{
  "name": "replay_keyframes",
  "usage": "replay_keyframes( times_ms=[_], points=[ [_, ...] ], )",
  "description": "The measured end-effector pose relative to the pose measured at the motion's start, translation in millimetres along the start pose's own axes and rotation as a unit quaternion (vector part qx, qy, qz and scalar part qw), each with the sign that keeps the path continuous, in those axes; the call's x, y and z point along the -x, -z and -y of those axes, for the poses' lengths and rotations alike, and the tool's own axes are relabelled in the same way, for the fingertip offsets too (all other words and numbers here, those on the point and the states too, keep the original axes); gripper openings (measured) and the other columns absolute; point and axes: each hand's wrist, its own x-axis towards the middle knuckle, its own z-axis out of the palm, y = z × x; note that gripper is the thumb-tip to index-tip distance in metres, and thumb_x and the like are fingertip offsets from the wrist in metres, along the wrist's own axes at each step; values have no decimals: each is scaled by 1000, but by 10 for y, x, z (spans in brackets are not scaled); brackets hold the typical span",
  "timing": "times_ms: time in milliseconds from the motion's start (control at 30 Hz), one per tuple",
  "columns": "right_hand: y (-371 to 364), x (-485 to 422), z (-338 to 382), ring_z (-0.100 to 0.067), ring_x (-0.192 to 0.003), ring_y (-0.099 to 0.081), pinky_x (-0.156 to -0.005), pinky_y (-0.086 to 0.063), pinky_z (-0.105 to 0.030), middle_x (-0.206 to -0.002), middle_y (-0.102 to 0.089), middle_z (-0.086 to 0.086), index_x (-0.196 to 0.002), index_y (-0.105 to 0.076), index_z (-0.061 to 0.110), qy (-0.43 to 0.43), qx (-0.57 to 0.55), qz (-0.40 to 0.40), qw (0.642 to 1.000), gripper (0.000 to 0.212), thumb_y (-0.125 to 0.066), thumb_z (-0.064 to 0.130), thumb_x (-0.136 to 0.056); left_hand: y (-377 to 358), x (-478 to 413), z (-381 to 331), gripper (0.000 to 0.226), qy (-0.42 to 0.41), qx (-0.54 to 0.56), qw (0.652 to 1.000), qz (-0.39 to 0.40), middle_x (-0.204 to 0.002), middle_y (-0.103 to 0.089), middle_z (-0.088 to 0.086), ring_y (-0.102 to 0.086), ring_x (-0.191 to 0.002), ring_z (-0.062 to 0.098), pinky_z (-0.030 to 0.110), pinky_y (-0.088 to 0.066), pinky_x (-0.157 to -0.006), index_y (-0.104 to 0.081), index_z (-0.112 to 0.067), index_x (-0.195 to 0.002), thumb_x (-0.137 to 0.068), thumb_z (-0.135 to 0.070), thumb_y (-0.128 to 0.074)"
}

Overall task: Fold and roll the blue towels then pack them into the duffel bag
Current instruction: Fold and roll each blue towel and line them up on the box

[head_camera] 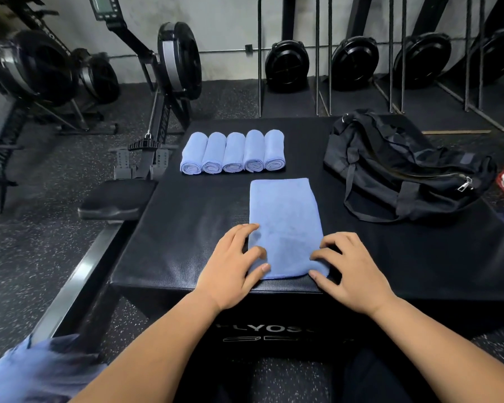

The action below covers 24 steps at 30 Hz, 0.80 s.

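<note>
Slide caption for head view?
Left hand and right hand hold a folded blue towel on a black padded box; five rolled blue towels, black duffel bag beyond.

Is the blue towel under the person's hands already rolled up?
No, the folded blue cloth towel lies flat on the black padded box.
</note>
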Motion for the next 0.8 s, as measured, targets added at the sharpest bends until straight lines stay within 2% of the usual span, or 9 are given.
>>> replay_keyframes(
  times_ms=[200, 333, 433, 533, 700, 800],
  points=[
    [16, -55, -32, -16, -109, -44, -92, -47, -36, -109, -48, 14, -104, -74, 32, -59, -50, -13, 997, 21, -74, 49, -91, 26, -4, -29, 47, -11, 15, 1000, 6, -157, -39, 10, -34, -145, 34, 41, -31, -119, -68, -20, -108, -91, -64, -68],
    [19, -96, -57, -12, -111, -46, -92, -49, -35, -107, -50, 19, -101, -74, 33, -109, -83, -15, 990, 18, -76, 47, -89, 52, 0, -53, 34, -5, 41, 999, 4, -157, -41, 6, -36, -144, 31, 42, -33, -117, -67, -20, -108, -85, -44, -75],
    [22, -104, -64, -10, -111, -47, -87, -51, -37, -107, -52, 20, -98, -74, 33, -135, -106, -26, 985, 18, -76, 47, -88, 63, 10, -54, 24, 2, 48, 999, 1, -156, -41, 5, -36, -144, 30, 44, -35, -115, -66, -18, -106, -84, -28, -71],
    [35, -87, -22, -11, -111, -46, -85, -51, -35, -107, -50, 19, -98, -72, 33, -121, -91, -29, 988, 20, -77, 49, -87, 48, 16, -29, 13, 12, 47, 999, -13, -153, -45, 3, -38, -142, 29, 43, -36, -114, -66, -17, -104, -96, -27, -67],
    [51, -48, 10, -16, -111, -45, -93, -46, -32, -112, -48, 13, -108, -71, 30, -55, -31, -5, 998, 49, -81, 68, -78, 37, -3, 12, 12, 57, 78, 995, -39, -147, -49, -3, -38, -141, 23, 40, -35, -115, -67, -18, -103, -102, -29, -63],
    [31, -39, 3, -15, -108, -47, -89, -48, -34, -109, -51, 14, -104, -74, 30, -70, -45, -34, 996, 37, -85, 56, -80, 27, -10, 30, 13, 71, 92, 992, -42, -143, -51, -7, -38, -140, 20, 38, -35, -115, -68, -19, -103, -104, -30, -61]
  ],
)
